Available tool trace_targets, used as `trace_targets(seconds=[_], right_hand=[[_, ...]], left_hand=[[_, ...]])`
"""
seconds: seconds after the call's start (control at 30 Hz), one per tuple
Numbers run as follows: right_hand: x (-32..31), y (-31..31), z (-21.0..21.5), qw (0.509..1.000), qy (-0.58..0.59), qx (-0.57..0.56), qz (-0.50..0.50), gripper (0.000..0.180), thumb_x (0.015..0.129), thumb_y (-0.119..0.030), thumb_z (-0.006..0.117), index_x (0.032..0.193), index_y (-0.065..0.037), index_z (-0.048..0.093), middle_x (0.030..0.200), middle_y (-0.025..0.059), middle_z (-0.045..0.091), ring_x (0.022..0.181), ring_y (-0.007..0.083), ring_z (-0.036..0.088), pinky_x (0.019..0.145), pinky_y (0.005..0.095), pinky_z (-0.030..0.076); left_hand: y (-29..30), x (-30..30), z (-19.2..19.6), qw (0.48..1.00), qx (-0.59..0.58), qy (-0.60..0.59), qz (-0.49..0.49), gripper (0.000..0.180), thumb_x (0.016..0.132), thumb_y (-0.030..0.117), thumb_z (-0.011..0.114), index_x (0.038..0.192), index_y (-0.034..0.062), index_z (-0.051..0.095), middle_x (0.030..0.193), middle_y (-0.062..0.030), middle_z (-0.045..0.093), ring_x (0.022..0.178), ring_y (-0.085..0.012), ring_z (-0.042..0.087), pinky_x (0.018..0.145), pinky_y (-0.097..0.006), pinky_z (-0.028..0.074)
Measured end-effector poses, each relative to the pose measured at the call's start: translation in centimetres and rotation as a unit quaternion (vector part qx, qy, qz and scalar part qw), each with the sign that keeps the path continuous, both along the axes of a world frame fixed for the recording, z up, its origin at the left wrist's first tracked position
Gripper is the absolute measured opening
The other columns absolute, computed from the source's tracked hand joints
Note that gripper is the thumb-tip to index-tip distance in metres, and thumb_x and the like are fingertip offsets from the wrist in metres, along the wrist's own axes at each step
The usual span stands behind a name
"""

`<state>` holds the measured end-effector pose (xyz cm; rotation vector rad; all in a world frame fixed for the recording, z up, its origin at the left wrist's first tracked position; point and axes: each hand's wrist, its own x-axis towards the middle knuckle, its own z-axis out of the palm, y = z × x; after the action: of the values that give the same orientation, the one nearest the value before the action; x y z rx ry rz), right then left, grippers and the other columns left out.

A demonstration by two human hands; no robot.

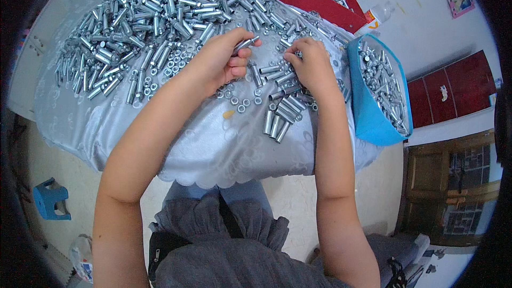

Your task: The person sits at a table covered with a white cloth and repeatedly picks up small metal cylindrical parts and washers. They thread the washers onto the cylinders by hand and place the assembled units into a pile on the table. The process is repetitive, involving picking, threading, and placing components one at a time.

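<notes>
My left hand [217, 63] is closed around a shiny metal expansion bolt [246, 44], whose thin end sticks out past the fingertips. To its right, my right hand [313, 66] is lowered over the small parts, with thumb and fingers pinched together. Whatever those fingers hold is hidden. Just below the right hand lie loose metal sleeves [288, 110], some side by side. Small nuts [241, 109] are scattered under and beside the left hand. A large heap of assembled expansion bolts [165, 13] covers the far left of the table.
A silvery patterned cloth [234, 152] covers the table, its scalloped edge near my lap. At the right edge stands a blue fabric bin [373, 128] full of bolts. Behind it are a red box [320, 8] with more bolts and a clear bottle [381, 12]. A blue stool [50, 200] stands lower left.
</notes>
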<state>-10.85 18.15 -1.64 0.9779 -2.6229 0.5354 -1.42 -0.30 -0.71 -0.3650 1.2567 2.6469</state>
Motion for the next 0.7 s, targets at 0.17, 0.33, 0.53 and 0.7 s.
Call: trace_targets(seconds=[0.17,0.33,0.53,0.7], right_hand=[[0.6,-1.1,0.9,0.972,-0.062,-0.202,0.102,0.015,0.076,-0.01,0.062,0.088,0.0,0.062,0.084,0.0131,0.06,0.081,0.0245,0.058,0.075,0.0312,0.046],[2.4,-2.5,1.1,0.887,-0.278,-0.316,0.188,0.019,0.082,-0.01,0.058,0.097,0.001,0.059,0.086,0.009,0.062,0.077,0.0133,0.06,0.07,0.0246,0.047],[2.9,-2.9,0.8,0.883,-0.286,-0.316,0.196,0.019,0.081,-0.011,0.06,0.098,-0.001,0.06,0.085,0.007,0.063,0.078,0.0122,0.06,0.071,0.0241,0.046],[3.1,-2.9,1.0,0.898,-0.257,-0.3,0.196,0.02,0.079,-0.009,0.062,0.099,-0.004,0.062,0.084,0.0043,0.062,0.077,0.0109,0.057,0.071,0.0235,0.045]], left_hand=[[0.3,0.0,0.2,1.0,-0.024,-0.014,0.003,0.023,0.085,0.022,0.05,0.093,0.001,0.053,0.055,0.0051,0.035,0.043,-0.0042,0.025,0.04,-0.02,0.023],[0.5,0.0,-0.2,0.999,-0.038,-0.009,-0.006,0.016,0.084,0.023,0.051,0.085,0.0067,0.051,0.057,0.0057,0.036,0.043,-0.0036,0.026,0.039,-0.02,0.023],[0.3,0.0,-0.4,0.999,-0.042,-0.002,-0.006,0.014,0.084,0.023,0.051,0.081,0.0104,0.047,0.058,0.006,0.037,0.044,-0.0036,0.026,0.039,-0.02,0.022],[0.4,0.0,-0.3,0.996,-0.087,0.006,0.006,0.018,0.086,0.028,0.05,0.085,0.0103,0.049,0.056,0.0064,0.035,0.043,-0.0041,0.025,0.039,-0.021,0.02]])
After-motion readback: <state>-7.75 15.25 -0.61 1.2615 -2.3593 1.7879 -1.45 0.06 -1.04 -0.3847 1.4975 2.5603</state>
